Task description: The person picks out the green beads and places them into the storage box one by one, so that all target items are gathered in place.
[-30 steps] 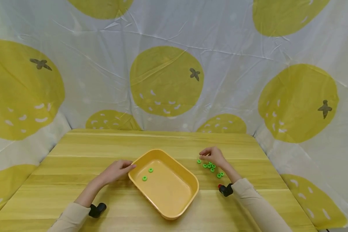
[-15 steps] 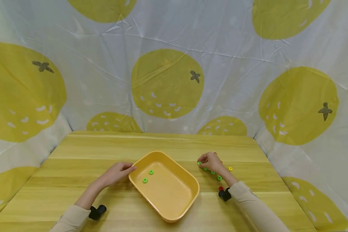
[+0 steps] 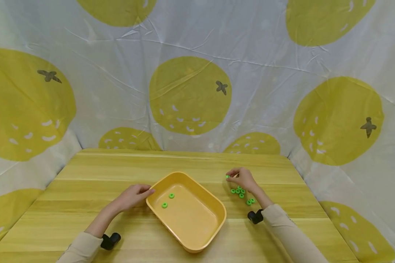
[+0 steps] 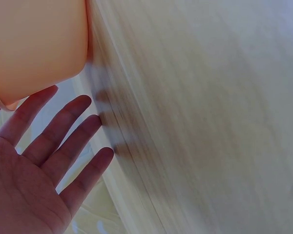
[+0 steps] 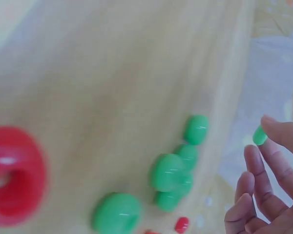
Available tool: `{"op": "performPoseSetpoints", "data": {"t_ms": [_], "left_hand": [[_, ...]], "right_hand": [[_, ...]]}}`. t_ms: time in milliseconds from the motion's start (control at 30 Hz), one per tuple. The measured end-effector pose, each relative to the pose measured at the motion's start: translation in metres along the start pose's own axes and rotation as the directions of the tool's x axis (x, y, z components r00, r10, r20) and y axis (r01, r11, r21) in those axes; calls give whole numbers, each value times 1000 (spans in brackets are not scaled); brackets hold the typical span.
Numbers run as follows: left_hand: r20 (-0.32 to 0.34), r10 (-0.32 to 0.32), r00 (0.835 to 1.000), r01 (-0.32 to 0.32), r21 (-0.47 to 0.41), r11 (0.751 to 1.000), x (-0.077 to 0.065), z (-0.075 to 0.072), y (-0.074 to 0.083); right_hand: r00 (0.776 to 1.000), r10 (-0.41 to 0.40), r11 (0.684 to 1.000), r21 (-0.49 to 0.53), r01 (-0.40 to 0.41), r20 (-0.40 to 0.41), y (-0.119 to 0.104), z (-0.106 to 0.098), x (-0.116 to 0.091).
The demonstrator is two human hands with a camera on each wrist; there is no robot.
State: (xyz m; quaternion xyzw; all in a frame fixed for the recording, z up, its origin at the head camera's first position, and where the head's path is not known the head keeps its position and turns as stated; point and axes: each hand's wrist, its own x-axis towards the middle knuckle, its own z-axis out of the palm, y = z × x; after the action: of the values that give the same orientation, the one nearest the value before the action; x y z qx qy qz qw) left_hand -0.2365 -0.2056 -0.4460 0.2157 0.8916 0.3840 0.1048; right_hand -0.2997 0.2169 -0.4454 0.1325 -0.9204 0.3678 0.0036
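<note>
My left hand [image 3: 131, 199] holds the left corner of a yellow-orange plastic tub [image 3: 197, 219], thumb over the rim. In the left wrist view the index fingertip meets the tub's outer wall [image 4: 39, 44], while the other fingers spread out below. Two green ring beads [image 3: 165, 205] lie inside the tub. Right of it, my right hand [image 3: 244, 178] pinches one green bead [image 5: 259, 135] between thumb and index finger, raised over the table. Several more green beads [image 3: 241, 196] lie grouped beneath that hand.
A red ring bead [image 5: 14, 180] looms close in the right wrist view, with smaller red ones [image 5: 181, 224] beyond the green group. The wood-patterned table [image 3: 184, 160] ends at a fruit-print cloth [image 3: 263, 102] at the back. Black wrist cameras [image 3: 111, 241] hang under both sleeves.
My right hand came down onto the green bead at the group's far left, pinched it and lifted it off the table. The left hand and the tub hold their place.
</note>
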Motion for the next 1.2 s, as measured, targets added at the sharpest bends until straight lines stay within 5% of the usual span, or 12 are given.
{"op": "performPoseSetpoints", "data": {"t_ms": [333,667,1200], "left_hand": [[4,2,1000,-2,-7,1000,-1,-1,1],[2,21,1000,-21,-3,1000,0,0,0],[-8,11,1000,-11,7,1000,0,1,-1]], "right_hand": [[999,-1,999,33,3,-46,-22,-12,15],[998,-57,992,114,61,-41,-68,-7,29],[982,-185,963,207,175,28,-122,40,43]]}}
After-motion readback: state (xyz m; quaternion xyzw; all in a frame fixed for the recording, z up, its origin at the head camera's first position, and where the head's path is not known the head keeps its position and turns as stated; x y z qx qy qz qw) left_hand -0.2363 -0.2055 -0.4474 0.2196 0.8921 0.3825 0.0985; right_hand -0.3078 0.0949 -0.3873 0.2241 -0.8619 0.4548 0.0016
